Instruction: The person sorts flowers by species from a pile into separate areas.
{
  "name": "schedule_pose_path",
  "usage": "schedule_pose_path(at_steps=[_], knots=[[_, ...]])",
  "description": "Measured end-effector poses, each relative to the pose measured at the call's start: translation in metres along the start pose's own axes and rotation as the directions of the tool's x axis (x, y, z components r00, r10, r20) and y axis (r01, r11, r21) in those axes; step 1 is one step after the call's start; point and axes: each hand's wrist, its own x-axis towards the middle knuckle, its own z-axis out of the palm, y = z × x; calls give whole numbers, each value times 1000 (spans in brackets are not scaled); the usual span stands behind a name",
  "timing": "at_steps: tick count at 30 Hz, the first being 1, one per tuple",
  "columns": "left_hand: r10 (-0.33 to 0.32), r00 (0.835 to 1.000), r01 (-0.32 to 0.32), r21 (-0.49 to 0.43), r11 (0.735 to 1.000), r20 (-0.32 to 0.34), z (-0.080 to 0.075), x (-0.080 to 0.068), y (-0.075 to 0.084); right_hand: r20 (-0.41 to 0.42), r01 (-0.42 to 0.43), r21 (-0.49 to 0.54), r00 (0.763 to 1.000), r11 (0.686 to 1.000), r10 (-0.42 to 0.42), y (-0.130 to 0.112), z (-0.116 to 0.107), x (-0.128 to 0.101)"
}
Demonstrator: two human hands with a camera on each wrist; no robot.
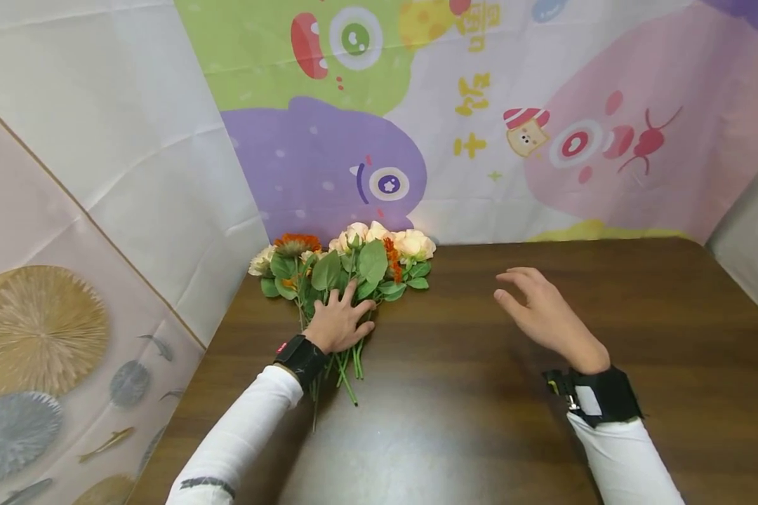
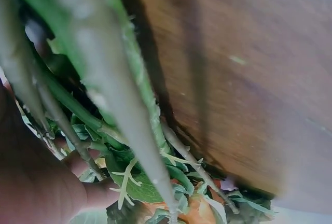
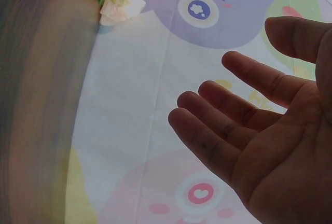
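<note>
A bunch of flowers point(image 1: 354, 263) with cream and orange blooms and green leaves lies at the back left of the brown table point(image 1: 606, 308), blooms toward the wall. My left hand point(image 1: 340, 319) lies over the green stems point(image 2: 122, 130) just below the leaves, and its fingers curl round them. The stem ends point(image 1: 347, 375) stick out past my wrist. My right hand point(image 1: 543, 312) hovers above the table to the right of the flowers. It holds nothing, and its fingers point(image 3: 228, 115) are spread and relaxed.
A cartoon-printed cloth backdrop point(image 1: 480, 119) hangs right behind the table's far edge. A patterned sheet point(image 1: 50, 337) hangs along the left side. The table's front part point(image 1: 417, 449) shows a glare patch.
</note>
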Motion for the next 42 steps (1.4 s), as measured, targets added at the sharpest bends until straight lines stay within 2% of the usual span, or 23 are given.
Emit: schedule_pose_path(at_steps=[12, 34, 38, 42], knots=[[-2, 1000, 2, -7, 1000, 6, -2, 1, 2, -3, -23, -15, 1000, 1000, 23, 5, -13, -10], [-43, 999, 43, -23, 999, -11, 2, -12, -32, 51, -34, -14, 998, 999, 35, 4, -11, -9], [-44, 999, 45, -42, 998, 15, -3, -14, -32, 64, -37, -20, 997, 999, 39, 3, -10, -8], [-22, 998, 29, -119, 992, 54, -12, -18, -31, 72, -34, -30, 997, 999, 36, 3, -9, -8]])
